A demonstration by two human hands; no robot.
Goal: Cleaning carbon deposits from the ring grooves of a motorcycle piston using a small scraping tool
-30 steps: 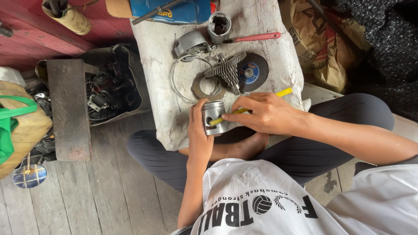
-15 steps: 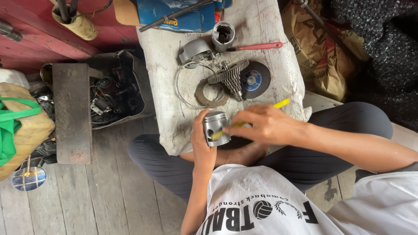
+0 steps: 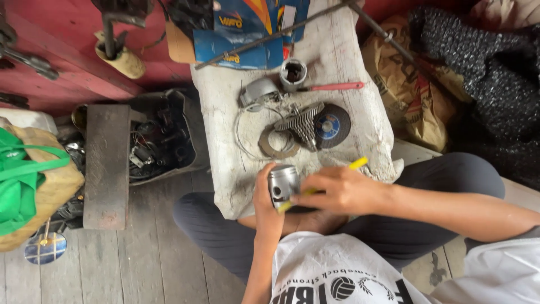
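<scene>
Wooden floorboards [image 3: 140, 264] carry a person sitting cross-legged at a cloth-covered block [image 3: 360, 141], a piston in hand.

Closest in, the left hand [image 3: 267, 205] wraps around a metal piston [image 3: 283, 184], steadying it at the block's near edge, while the right hand [image 3: 340, 191] pinches a yellow tool [image 3: 355, 164] against its side, seemingly to work the surface. Beyond lie a gear cluster [image 3: 304, 123], a dark cutting disc [image 3: 332, 125], a thin ring [image 3: 278, 147] and a red-handled tool [image 3: 332, 86]. Left sits a black bin of parts [image 3: 157, 141]; a red wall [image 3: 67, 39] stands behind.

Counts: two hands, one piston [image 3: 283, 183], one yellow tool [image 3: 356, 164], one red-handled screwdriver [image 3: 332, 86], one grinding disc [image 3: 332, 125], one green bag [image 3: 19, 180].
</scene>
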